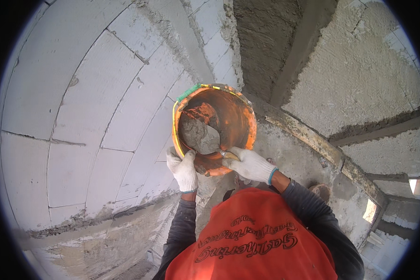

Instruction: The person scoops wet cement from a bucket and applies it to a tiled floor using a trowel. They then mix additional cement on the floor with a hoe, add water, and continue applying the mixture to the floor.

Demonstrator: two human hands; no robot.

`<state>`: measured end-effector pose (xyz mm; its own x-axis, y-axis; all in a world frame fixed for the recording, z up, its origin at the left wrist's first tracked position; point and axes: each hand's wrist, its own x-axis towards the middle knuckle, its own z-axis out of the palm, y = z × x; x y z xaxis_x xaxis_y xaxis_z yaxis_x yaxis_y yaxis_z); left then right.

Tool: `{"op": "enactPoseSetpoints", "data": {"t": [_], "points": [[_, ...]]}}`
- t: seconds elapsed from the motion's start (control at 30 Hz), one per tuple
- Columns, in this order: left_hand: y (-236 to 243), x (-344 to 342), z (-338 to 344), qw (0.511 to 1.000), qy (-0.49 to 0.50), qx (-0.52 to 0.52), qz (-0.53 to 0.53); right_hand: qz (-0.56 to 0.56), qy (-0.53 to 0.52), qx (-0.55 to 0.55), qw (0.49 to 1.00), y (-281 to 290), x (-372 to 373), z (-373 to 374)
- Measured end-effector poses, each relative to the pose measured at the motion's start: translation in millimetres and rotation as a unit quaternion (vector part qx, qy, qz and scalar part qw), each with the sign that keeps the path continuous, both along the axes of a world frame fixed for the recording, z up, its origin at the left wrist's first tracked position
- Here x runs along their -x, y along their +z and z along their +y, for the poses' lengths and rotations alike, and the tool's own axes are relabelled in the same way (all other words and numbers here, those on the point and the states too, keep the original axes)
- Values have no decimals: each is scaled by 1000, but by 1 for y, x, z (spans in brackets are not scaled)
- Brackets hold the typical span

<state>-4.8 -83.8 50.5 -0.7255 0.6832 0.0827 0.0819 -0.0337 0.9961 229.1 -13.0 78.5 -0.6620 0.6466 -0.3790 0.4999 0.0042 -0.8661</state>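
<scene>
An orange bucket (245, 121) is held up in front of me, its inside smeared with grey mortar, with a yellow band and a green piece at the rim. My left hand (183, 169), in a white knit glove, is closed on the bucket's lower-left rim. My right hand (247, 164), gloved the same way, grips the wooden handle (229, 157) of a trowel at the lower-right rim. The trowel's blade (199, 135) lies inside the bucket with a heap of grey mortar on it. Part of the blade and the fingertips under the rim are hidden.
A pale block wall (98, 93) fills the left. At right are rough plastered surfaces (340, 79) with mortar bands, a splattered beam or board (308, 140) running diagonally, and small bright openings (370, 210). Below them is a stained concrete surface (301, 165). My red shirt fills the bottom centre.
</scene>
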Motion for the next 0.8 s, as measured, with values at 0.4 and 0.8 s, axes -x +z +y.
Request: {"op": "enactPoseSetpoints", "data": {"t": [0.4,0.8], "points": [[-46,6,25,988,89,96,-81,-215,25,-115,969,15,-10,25],[-220,32,-25,886,115,445,59,-11,217,-571,792,278,13,214]]}}
